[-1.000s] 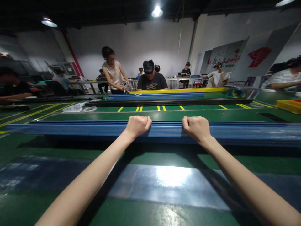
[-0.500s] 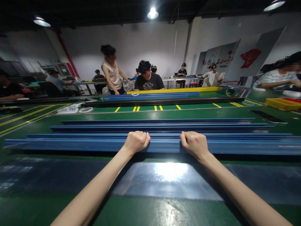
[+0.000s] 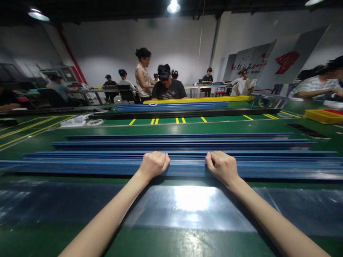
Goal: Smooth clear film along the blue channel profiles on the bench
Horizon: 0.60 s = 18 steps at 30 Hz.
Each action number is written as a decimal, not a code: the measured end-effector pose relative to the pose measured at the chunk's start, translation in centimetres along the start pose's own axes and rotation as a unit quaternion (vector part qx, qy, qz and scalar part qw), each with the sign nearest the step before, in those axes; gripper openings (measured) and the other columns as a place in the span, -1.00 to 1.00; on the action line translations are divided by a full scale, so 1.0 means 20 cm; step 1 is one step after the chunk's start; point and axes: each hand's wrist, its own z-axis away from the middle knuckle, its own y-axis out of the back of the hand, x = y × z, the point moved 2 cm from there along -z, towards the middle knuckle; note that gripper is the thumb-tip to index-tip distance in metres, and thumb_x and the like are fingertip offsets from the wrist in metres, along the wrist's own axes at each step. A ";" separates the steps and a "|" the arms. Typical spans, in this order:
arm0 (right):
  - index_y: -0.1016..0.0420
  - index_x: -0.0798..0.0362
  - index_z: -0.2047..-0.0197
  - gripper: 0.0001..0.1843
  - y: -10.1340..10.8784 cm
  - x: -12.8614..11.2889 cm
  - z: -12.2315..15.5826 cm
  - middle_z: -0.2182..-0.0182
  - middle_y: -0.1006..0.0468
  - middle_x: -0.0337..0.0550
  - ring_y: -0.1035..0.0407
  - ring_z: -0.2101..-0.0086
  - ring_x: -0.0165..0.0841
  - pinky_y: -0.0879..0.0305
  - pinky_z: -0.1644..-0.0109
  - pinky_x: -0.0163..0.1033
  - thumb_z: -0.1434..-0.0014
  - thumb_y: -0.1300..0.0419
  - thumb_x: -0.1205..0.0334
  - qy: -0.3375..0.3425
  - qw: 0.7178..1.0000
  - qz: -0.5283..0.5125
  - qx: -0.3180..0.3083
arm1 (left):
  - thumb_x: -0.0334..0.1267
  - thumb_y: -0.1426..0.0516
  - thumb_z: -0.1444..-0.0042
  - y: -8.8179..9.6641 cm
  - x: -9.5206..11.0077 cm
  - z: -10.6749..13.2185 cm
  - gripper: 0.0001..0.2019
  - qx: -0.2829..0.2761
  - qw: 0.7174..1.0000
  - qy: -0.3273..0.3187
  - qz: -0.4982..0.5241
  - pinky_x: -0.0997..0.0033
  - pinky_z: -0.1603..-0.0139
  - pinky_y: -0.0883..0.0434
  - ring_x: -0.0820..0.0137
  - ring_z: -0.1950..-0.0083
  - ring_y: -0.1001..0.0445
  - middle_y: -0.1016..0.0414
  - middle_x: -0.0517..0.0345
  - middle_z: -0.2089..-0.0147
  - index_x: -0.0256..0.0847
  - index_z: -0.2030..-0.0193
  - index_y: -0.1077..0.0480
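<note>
My left hand (image 3: 154, 164) is closed in a fist over the nearest blue profile strip (image 3: 187, 170). My right hand (image 3: 222, 166), also a fist, sits over the same strip a short way to the right. Nothing shows sticking out of either hand; the undersides of the fingers are hidden, and whether the fists touch the strip is unclear. Behind lie more long blue strips (image 3: 182, 144), roughly parallel across the green table (image 3: 171, 129). A shiny clear sheet (image 3: 150, 214) lies flat beneath my forearms.
Farther back are a black strip (image 3: 187, 113), a yellow strip (image 3: 198, 99) and more blue strips (image 3: 171, 106). A phone (image 3: 308, 131) and a yellow tray (image 3: 321, 117) lie to the right, plastic bags (image 3: 73, 120) to the left. A person in a dark shirt (image 3: 170, 89) sits opposite.
The view has shifted slightly, so the blue strips look a little larger. Both fists keep nearly the same place. In the background, a standing person has moved right.
</note>
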 end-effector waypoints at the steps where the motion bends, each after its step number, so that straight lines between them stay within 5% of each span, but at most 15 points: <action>1: -0.34 0.09 0.72 -0.54 0.00 0.00 0.00 0.71 -0.40 -0.15 -0.21 0.62 -0.47 0.11 0.51 -0.30 -0.14 0.09 0.27 0.000 1.000 -0.001 -0.002 | -0.38 0.13 -0.12 0.00 0.00 0.00 -0.59 -0.001 1.000 0.004 0.001 0.45 0.63 0.02 0.46 0.66 -0.25 -0.29 0.12 0.73 -0.25 0.70 -0.30; 10: -0.39 0.11 0.68 -0.55 -0.03 -0.03 0.01 0.67 -0.42 -0.12 -0.22 0.60 -0.46 0.11 0.50 -0.30 -0.14 0.11 0.24 -0.002 0.997 -0.016 -0.075 | -0.34 0.16 -0.13 -0.02 -0.02 0.06 -0.58 -0.044 0.997 0.054 0.029 0.46 0.64 0.02 0.44 0.63 -0.33 -0.36 0.07 0.70 -0.26 0.68 -0.30; 18: -0.40 0.09 0.64 -0.54 0.00 -0.03 0.00 0.61 -0.45 -0.14 -0.26 0.55 -0.44 0.11 0.48 -0.30 -0.17 0.14 0.21 0.008 0.992 -0.033 -0.122 | -0.28 0.15 -0.15 -0.01 -0.01 0.04 -0.60 -0.160 0.978 0.124 0.051 0.49 0.55 -0.19 0.36 0.50 -0.43 -0.45 -0.01 0.56 -0.28 0.58 -0.38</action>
